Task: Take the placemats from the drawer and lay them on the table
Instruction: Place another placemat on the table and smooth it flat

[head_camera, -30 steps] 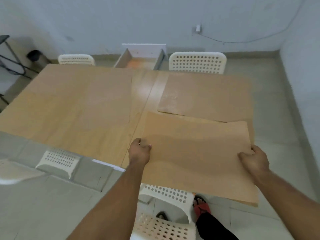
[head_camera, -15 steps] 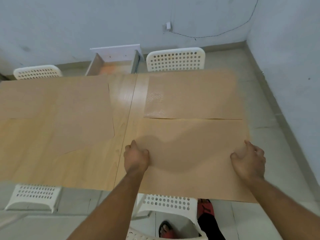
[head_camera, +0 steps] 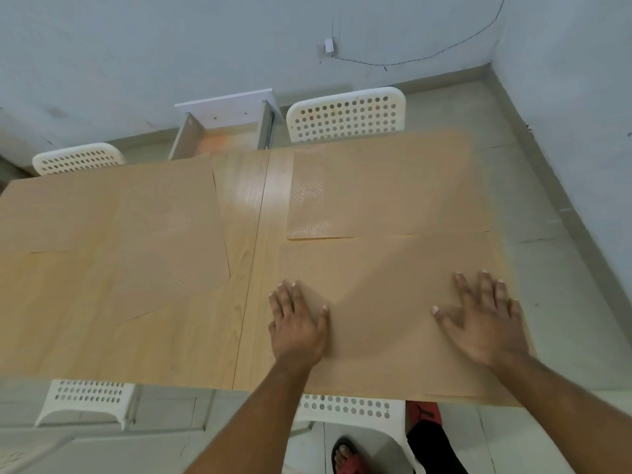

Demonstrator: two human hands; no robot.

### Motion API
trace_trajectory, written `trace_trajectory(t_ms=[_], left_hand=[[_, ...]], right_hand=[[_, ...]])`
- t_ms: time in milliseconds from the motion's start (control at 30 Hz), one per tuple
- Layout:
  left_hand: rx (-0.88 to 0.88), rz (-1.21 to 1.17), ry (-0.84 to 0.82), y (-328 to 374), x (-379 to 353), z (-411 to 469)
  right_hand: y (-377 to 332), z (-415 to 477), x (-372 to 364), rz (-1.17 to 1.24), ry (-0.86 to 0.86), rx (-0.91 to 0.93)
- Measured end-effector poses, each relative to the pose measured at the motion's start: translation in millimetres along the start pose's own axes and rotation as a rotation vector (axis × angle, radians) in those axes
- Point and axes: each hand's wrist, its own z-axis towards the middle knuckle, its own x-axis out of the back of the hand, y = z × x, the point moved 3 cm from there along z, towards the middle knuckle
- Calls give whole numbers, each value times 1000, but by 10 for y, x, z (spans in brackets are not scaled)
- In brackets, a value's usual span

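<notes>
Finding: both hands lie flat on one mat. The left hand [head_camera: 297,323] rests on the left part of the near-right placemat [head_camera: 386,268], and the right hand [head_camera: 485,323] rests toward its right end. The fingers [head_camera: 485,285] are straight and spread. They grasp nothing and press palm-down, presumably to flatten the thin sheet and pin it while its position is settled.

Position of task items:
- The near-right placemat lies in the lower right of the frame. Its far edge runs just beside the near edge of the far-right placemat [head_camera: 386,189], apparently lined up as a pair.
- Its near edge appears to sit at or slightly past the near edge of the table [head_camera: 246,206] — worth checking.
- The left-side placemats [head_camera: 113,213] cover the left half of the table. One of them sits skewed over another, so that side looks less tidy. Their exact number cannot be told.
- A bare wooden strip runs down the middle between the two groups.

The drawer [head_camera: 225,131] stands open at upper centre, beyond the table's far edge. Whether any mats are left inside cannot be told.

White perforated chairs — one [head_camera: 345,114] at the far side — are tucked at the places, which would explain one mat in front of each seat.

Judgement: laying is near complete, with straightening on the left side probably outstanding.
</notes>
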Motion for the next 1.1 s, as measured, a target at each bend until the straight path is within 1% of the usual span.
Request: trace_trajectory(t_ms=[467,1100], left_hand=[[-12,6,-26,17,10,31],[-17,1,-19,86,-15,18]], right_hand=[[13,-25,-14,-36,24,-10],[93,-34,6,-13,58,0]])
